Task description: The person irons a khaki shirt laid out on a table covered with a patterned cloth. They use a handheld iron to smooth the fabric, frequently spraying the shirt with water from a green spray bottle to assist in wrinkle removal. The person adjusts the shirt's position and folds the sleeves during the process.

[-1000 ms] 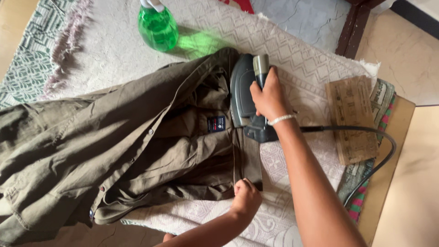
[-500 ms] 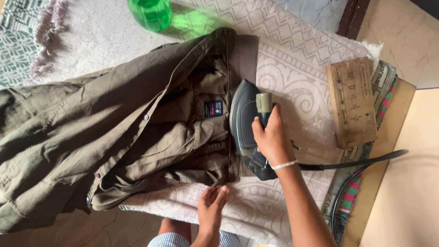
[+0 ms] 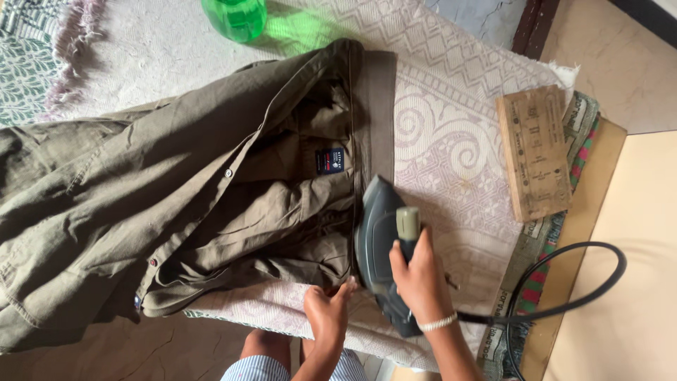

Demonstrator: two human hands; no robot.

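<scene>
An olive-brown shirt point(image 3: 176, 190) lies spread on a pale patterned cloth point(image 3: 458, 134), its collar point(image 3: 381, 113) flattened along the right side. My right hand point(image 3: 419, 279) grips the handle of a dark grey iron point(image 3: 377, 240) that rests on the near end of the collar. My left hand point(image 3: 326, 314) presses flat on the cloth at the shirt's near edge, just left of the iron, fingers together and holding nothing.
A green spray bottle point(image 3: 235, 15) stands at the far edge. A flat brown wooden board point(image 3: 534, 152) lies on the right. The iron's black cord point(image 3: 564, 303) loops off the table's right edge. Folded patterned fabric point(image 3: 543, 282) hangs beneath the cloth.
The iron has slid toward me along the collar, from its far end to its near end. My left hand let go of the collar tip and now lies flat on the cloth.
</scene>
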